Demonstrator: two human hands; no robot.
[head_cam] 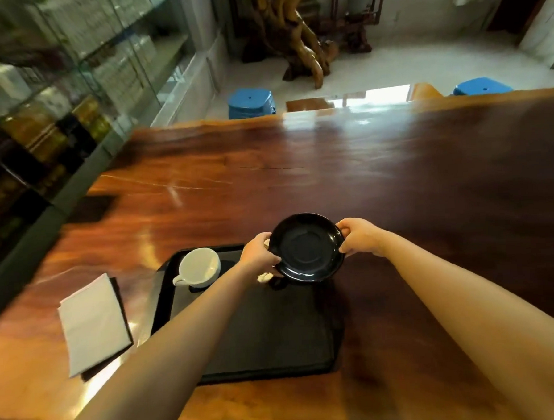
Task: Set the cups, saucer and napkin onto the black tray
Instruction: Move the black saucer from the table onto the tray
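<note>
Saucer [306,247] first: you hold the black dish in the air with both hands, tilted toward you, above the far right corner of the black tray [263,332].

Going left to right: the white napkin [94,322] lies on the wooden table [396,178] just beside the tray's left edge, not yet on it. The white cup [199,267] stands upright in the tray's far left corner, handle pointing left. Something dark sits just under the saucer's near edge; it may be a second cup, but it is mostly hidden and I cannot tell.

What could go wrong, as I judge it:
- The tilt could let the glossy saucer slide out of your fingertips, since you grip only the rim.
- Lowering it blind could knock the hidden thing beneath it.
- Your left forearm crosses the tray close to the white cup; a sweep left could tip it.

Your left hand [261,252] pinches the saucer's left rim, fingers curled closed on the edge. Your right hand [360,239] does the same on the right rim, thumb over the top, fingers beneath. Neither hand touches anything else.
</note>
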